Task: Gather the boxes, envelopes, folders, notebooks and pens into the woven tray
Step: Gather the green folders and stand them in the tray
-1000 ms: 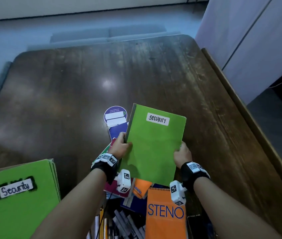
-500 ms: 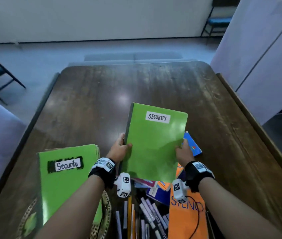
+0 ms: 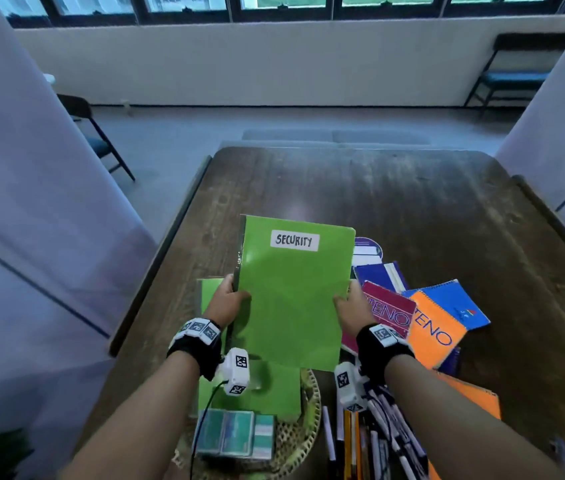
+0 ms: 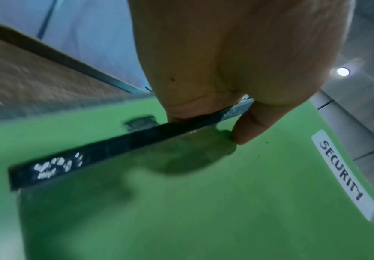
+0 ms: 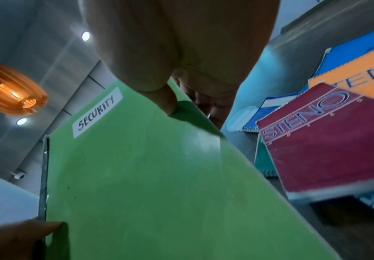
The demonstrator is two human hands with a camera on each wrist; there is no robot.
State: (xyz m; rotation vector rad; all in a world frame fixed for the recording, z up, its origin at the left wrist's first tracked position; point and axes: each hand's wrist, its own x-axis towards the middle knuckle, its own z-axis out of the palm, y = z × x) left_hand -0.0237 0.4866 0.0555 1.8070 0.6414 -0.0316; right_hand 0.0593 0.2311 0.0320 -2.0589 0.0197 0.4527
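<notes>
Green notebook (image 3: 291, 292) with a white "SECURITY" label (image 3: 294, 241), held tilted up off the table between both hands; left hand (image 3: 224, 301) clamped on its dark spine edge, thumb on the front cover and fingers behind; right hand (image 3: 350, 303) pinching the opposite edge the same way, thumb on the cover, fingers tucked behind; in the left wrist view, thumb tip (image 4: 248, 126) pressed to the green cover just beside the black spine (image 4: 114, 149); in the right wrist view, thumb (image 5: 163, 100) flat on the cover near the label. Directly under the left hand and wrist, a second green notebook (image 3: 267, 389) lying in the woven tray (image 3: 308, 420); nearer the body from that wrist, a row of small teal boxes (image 3: 234, 433) in the same tray. Just right of the right hand, a fanned pile on the wooden table (image 3: 412, 202): maroon STENO pad (image 3: 390, 311) closest, orange STENO pad (image 3: 437, 330) overlapping it, blue spiral notebook (image 3: 454, 299) beyond; past the right fingertips, a dark blue notebook (image 3: 378, 275) and a round purple card (image 3: 367, 249). Below the right wrist, a loose heap of pens (image 3: 378, 438) on the table, beside the tray. Beyond the table, blue chairs against a pale wall.
</notes>
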